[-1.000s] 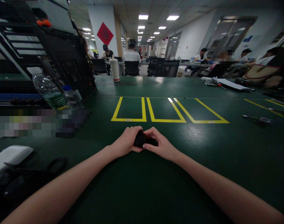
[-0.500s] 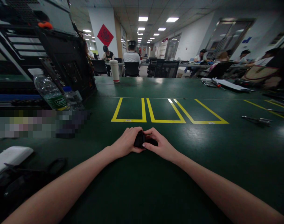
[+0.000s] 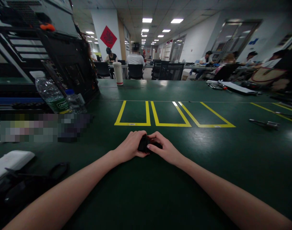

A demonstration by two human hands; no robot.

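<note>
A small black object (image 3: 143, 145), boxy and dark, is held between my two hands low over the green table (image 3: 146, 191). Its exact kind cannot be made out. My left hand (image 3: 129, 145) wraps round its left side, thumb side toward the middle. From the other side, the thumb and fingers of my right hand (image 3: 165, 147) pinch its right part. A darker piece shows under the right palm; whether it is joined to the rest is hidden. Just beyond my hands lie yellow tape outlines (image 3: 173, 124) on the tabletop.
At left stand an open computer case (image 3: 71, 64), a large clear bottle (image 3: 50, 92) and a smaller blue-capped bottle (image 3: 75, 102). A white box (image 3: 15, 163) lies nearer. A white tumbler (image 3: 118, 73) stands at the far edge. Metal tools (image 3: 265, 124) lie right. Several people sit beyond.
My right thumb has shifted slightly on the black object. Both hands otherwise stay in place, and the whole view has tipped up a little.
</note>
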